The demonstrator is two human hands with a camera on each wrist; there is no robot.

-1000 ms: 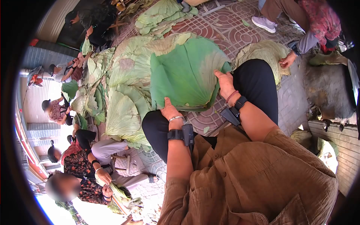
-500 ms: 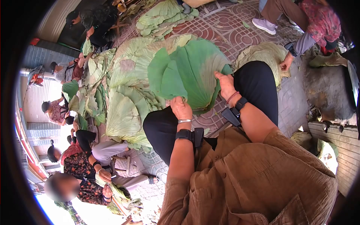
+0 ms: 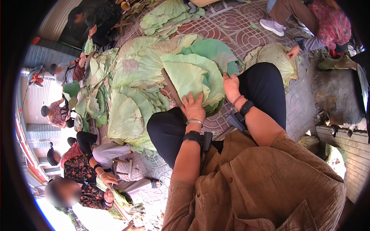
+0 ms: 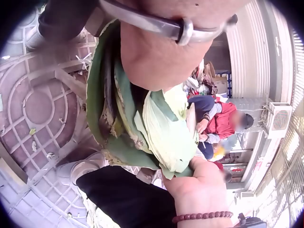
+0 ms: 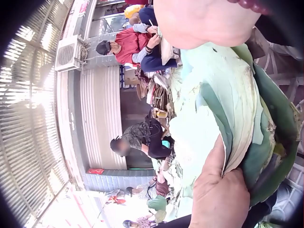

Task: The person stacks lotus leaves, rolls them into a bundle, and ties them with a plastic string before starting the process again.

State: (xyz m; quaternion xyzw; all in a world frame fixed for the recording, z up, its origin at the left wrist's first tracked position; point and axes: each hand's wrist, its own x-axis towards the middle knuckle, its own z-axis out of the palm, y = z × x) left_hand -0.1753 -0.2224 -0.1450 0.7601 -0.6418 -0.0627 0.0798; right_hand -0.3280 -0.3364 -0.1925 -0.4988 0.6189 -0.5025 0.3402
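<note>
A large lotus leaf [image 3: 192,75] lies folded over the person's lap, its pale underside turned up across the darker green face. In the head view the left hand [image 3: 194,109] has its fingers spread over the pale fold; the right wrist view shows that hand [image 5: 221,190] pinching the layered edge. At the other side, the right hand [image 3: 231,89] grips the leaf's near right edge, thumb on top. Several layers, with brown torn edges, show between both hands in the left wrist view, where the right hand [image 4: 202,183] wears a beaded bracelet.
Heaps of wilted lotus leaves [image 3: 131,84] spread left and ahead on the patterned paving [image 3: 227,25]. Another leaf pile [image 3: 271,57] lies beyond the right knee, with a neighbour's hand [image 3: 293,52] on it. Several people sit along the left, handling leaves.
The left hand has carried its side of the leaf inward to the right, folding it so the pale underside shows. The right hand has stayed nearly in place, holding the edge.
</note>
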